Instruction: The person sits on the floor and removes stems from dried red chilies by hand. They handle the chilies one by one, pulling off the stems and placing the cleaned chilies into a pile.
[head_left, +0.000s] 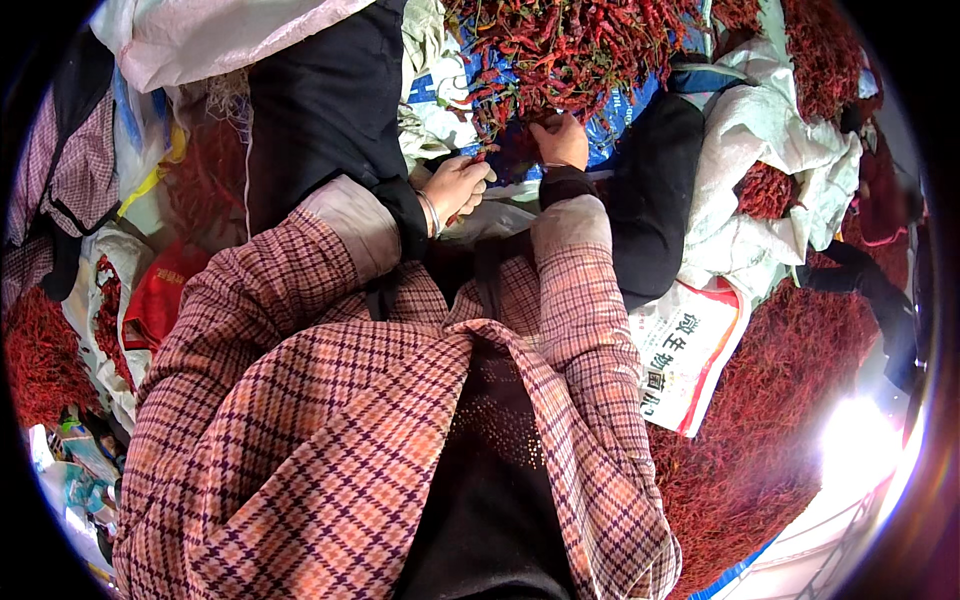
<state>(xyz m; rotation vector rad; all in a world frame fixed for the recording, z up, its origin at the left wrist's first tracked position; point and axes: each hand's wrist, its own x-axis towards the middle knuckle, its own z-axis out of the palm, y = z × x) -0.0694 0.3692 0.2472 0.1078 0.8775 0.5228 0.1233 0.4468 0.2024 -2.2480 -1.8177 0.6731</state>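
Note:
A heap of dried red chilli peppers (577, 45), some with green stems, lies in front of me on a blue printed plastic sheet (622, 112). My left hand (454, 186), with a bangle at its wrist, has its fingers curled around a few red chillies (478, 158), whose tips stick out. At the near edge of the heap is my right hand (564, 142), thumb and fingers bent towards the peppers. Its fingertips are partly hidden, so whether it grips one is unclear. Both hands are between my dark-trousered knees.
To the right, a white woven sack (757, 112) has chillies showing through its opening. A printed sack (686, 352) lies below it, beside a large chilli mound (750, 442). Other people's sleeves (862, 270) show at the right and left edges. A red bag (161, 289) lies at left.

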